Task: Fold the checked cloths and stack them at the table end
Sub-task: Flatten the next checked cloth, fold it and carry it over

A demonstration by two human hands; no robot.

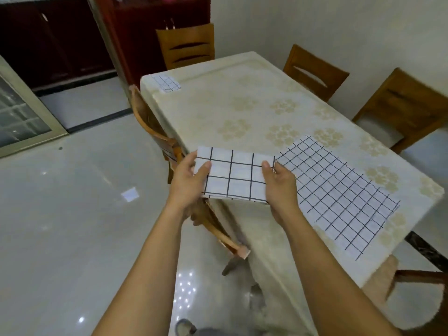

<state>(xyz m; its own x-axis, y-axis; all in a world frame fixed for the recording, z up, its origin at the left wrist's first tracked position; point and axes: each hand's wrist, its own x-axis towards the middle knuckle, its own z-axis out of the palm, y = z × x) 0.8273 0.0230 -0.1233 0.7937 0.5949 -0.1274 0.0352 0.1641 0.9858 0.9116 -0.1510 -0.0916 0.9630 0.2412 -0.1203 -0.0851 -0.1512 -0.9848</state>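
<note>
Both hands hold a folded checked cloth (234, 177) in the air over the table's (242, 105) near left edge, where the pale flowered tablecloth drops toward the floor. The left hand (191, 180) pinches the cloth's left end, thumb on top and fingers tucked beneath; the right hand (281, 183) pinches the right end the same way, so the cloth is stretched flat between them, showing a wide black grid. On the table's near end, just to the right of the held piece, a spread cloth (339, 192) with a finer grid lies flat and unfolded, its corner close to the right thumb. At the table's far left corner sits a small folded cloth (166, 83), well apart from the other two. A wooden chair (186, 44) stands at the table's far end, two more chairs (315, 71) along its right side, and another chair (150, 122) is pushed in on its left side.
</note>
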